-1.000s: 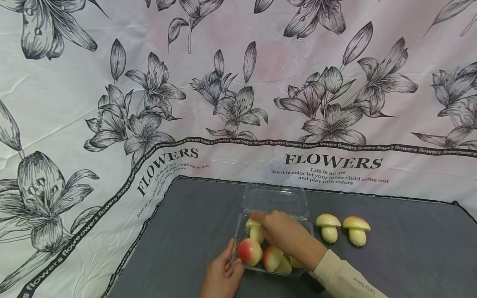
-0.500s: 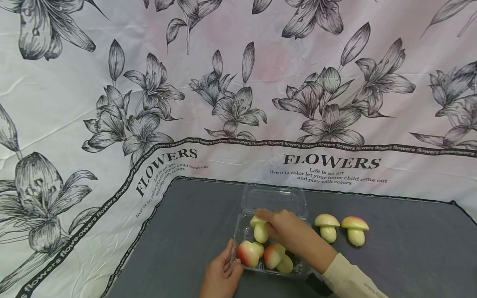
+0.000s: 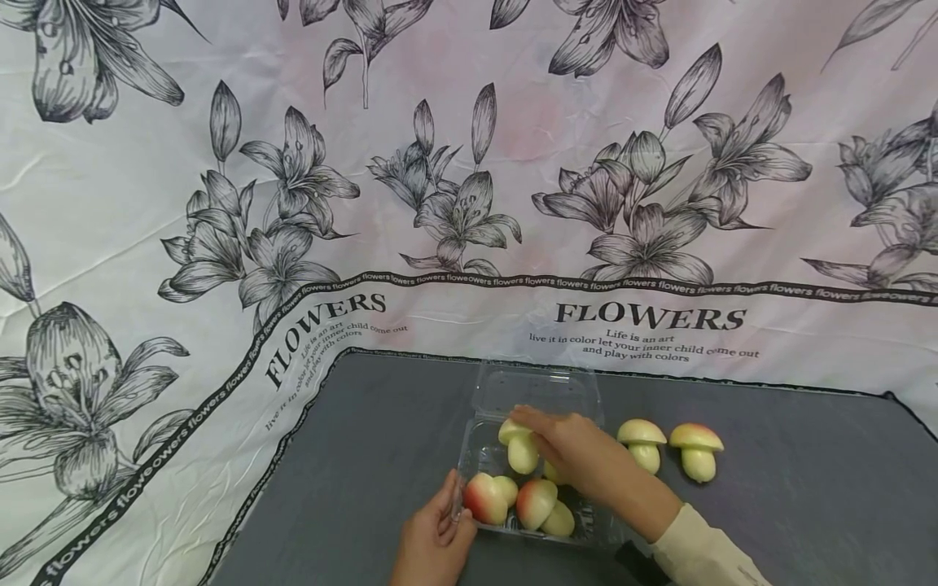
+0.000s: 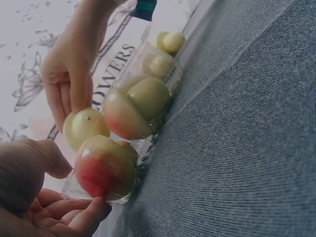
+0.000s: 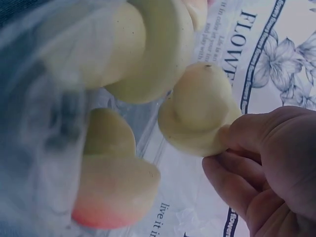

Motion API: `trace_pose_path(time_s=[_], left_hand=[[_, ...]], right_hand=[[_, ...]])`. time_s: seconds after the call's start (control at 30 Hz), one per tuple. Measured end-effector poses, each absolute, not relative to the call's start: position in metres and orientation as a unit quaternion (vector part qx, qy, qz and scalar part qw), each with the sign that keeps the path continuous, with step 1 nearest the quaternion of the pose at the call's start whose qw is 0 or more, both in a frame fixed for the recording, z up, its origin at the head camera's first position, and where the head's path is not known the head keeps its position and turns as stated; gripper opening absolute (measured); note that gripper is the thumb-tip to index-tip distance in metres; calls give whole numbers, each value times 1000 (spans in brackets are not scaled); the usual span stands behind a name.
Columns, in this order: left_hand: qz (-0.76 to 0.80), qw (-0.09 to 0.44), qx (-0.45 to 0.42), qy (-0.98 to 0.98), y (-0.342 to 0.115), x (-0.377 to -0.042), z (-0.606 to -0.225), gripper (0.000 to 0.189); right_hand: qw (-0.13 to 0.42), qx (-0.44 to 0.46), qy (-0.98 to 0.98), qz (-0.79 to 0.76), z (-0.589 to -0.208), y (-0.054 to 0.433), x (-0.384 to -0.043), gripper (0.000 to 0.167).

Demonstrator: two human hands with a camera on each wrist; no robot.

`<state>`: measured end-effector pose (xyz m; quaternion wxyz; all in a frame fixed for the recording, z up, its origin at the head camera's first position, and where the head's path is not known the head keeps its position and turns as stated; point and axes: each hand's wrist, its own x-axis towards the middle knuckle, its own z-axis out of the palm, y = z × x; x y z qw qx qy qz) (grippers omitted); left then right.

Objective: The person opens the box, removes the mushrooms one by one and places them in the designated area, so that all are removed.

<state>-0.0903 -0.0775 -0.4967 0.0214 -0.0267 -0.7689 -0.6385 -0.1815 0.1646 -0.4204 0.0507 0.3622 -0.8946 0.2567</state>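
In the head view my right hand (image 3: 579,456) reaches into a clear plastic clamshell box (image 3: 471,443) and pinches a pale yellow toy mushroom (image 3: 522,454) by its cap, stem toward me. The right wrist view shows thumb and fingertips on the edge of that cap (image 5: 197,140). My left hand (image 3: 437,533) grips the box's left front corner, thumb on the near side. Along the front of the box lie a red-blushed mushroom (image 3: 487,498) on the left and another (image 3: 537,503) beside it. Part of one more mushroom (image 3: 552,473) shows under my right hand.
The transparent lid (image 3: 535,392) stands open behind the box. To the right, two mushrooms, one plain (image 3: 642,433) and one reddish (image 3: 697,439), rest on the dark grey tabletop (image 3: 381,439). A flower-printed cloth (image 3: 454,317) hangs behind.
My right hand has shifted right inside the box with the pinched mushroom. The left front mushroom has turned, so its stem now shows. My left hand keeps its grip on the corner.
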Motion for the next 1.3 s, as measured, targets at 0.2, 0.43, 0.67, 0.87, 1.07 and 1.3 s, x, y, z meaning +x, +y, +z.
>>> trace_pose_path(time_s=[0.2, 0.43, 0.67, 0.87, 1.07, 1.3], left_hand=[[-639, 16, -19, -769, -78, -91, -498, 63], [-643, 28, -19, -765, -77, -89, -498, 61], [-644, 37, -20, -764, -77, -87, -497, 61], [-642, 27, -16, -766, -77, -88, -497, 62], [-645, 22, -22, -764, -78, -89, -497, 62], [-645, 7, -17, -764, -79, -91, -497, 64]], right_hand=[[88, 377, -883, 266, -417, 176, -180, 45], [119, 374, -875, 285, -418, 191, -179, 51], [142, 367, -874, 286, -416, 207, -176, 57], [182, 386, -854, 297, -417, 218, -176, 61], [232, 407, -838, 281, -417, 228, -178, 68], [237, 401, -838, 283, -418, 247, -178, 68]])
